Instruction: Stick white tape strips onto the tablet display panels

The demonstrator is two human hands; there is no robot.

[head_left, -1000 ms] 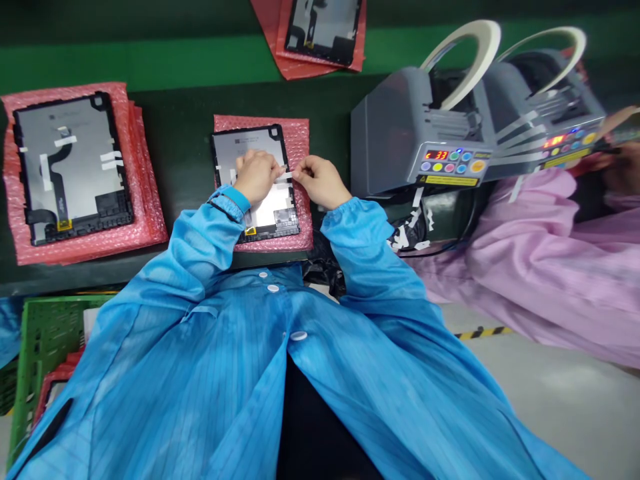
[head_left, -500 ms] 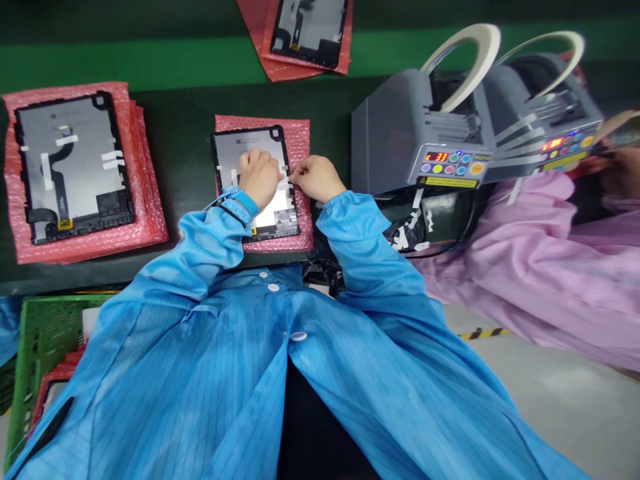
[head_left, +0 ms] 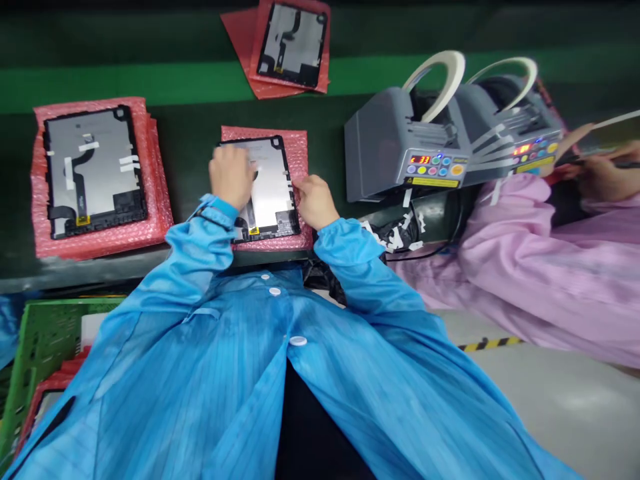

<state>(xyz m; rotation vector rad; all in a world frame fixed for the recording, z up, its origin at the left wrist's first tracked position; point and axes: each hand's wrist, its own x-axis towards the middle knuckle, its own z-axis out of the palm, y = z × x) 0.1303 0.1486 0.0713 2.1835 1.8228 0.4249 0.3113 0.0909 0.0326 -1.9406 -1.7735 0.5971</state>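
Note:
A tablet screen assembly [head_left: 270,187] with a black frame lies with its silvery back facing up on a pink bubble-wrap bag [head_left: 299,150] in front of me. My left hand [head_left: 231,177] is over its left edge, back of the hand up; the fingers are smeared by motion and partly hidden. At the right edge is my right hand [head_left: 317,202], closed, with thumb and forefinger pinched together against the frame. Whatever is between those fingertips is too small to make out. A dark flex cable and a yellow label show on the lower part of the assembly.
To the left, another screen assembly with white tape strips [head_left: 103,177] tops a stack of bubble-wrap bags [head_left: 159,180]. One more screen [head_left: 295,47] lies at the back. Two tape dispensers [head_left: 373,157] stand right, beside a co-worker's pink sleeve [head_left: 530,247]. A green crate [head_left: 37,340] sits lower left.
My left hand has moved left, from the middle of the screen to its left edge, baring more of the silvery back. My right hand stays at the right edge, slightly lower. The view has shifted.

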